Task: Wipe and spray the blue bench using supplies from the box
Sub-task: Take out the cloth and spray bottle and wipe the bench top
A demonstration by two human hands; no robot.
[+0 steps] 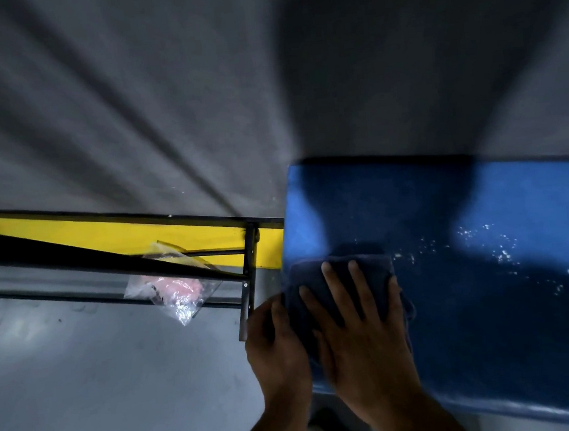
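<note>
1. The right hand [358,325] lies flat and spread on a dark blue cloth [342,279], fingers extended and pressing down rather than closed around it; the palm pins the cloth to the surface.
2. The left hand [276,348] sits just beside it on the left, loosely curled at the cloth's near-left edge with the fingertips touching the fabric. Whether it grips a fold or only steadies it, I cannot tell.
3. The cloth is bunched into a pad at the left end of the blue bench [490,300], close to that end's edge.
4. To the right of the cloth, pale specks and flecks [485,242] are scattered across the bench top; that patch looks not yet wiped.
5. To do this step well, I judge the cloth should stay flat under the full palm and travel rightward in overlapping passes, carrying the flecks toward one edge instead of smearing them about. Even pressure matters; a bunched cloth will skip.
6. No spray bottle or box shows here, so the spraying half cannot be judged.
7. Left of the bench, a yellow-and-black metal frame [122,229] stands apart, with a clear plastic bag [174,287] holding something pink caught against it.
8. Grey floor [119,384] lies all round.
</note>
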